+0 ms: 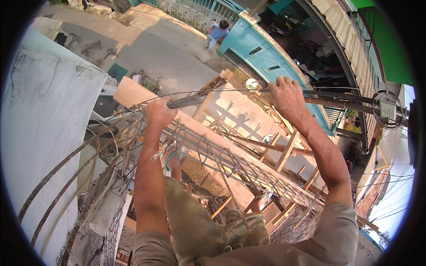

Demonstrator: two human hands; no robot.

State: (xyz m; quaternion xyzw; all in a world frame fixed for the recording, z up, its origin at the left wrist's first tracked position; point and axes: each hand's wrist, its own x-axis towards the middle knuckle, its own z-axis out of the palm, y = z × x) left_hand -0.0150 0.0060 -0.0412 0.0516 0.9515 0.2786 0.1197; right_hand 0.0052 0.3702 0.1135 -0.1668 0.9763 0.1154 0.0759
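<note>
My left hand (160, 112) is closed around a dark, thick, bar-like piece (186, 101) above the rebar cage. Whether this is a cable or a rigid bar, I cannot tell. Farther right, my right hand (286, 100) grips a black cable (328, 94), one of several dark lines running off to the right. A thin dark wire (235, 90) spans the gap between my hands. Below them lies a long rebar cage (208, 153) of tied steel bars, alongside a wooden plank (202, 128). My sandalled feet (172, 165) stand among the bars and boards.
Bent rusty rebar (66, 166) curves out by a white wall (42, 119) at left. Wooden framing (288, 150) stands below right. A cable coil (386, 108) hangs at far right. A person (217, 33) stands on the street beside a turquoise wall (259, 48); a white bucket (251, 84) sits nearby.
</note>
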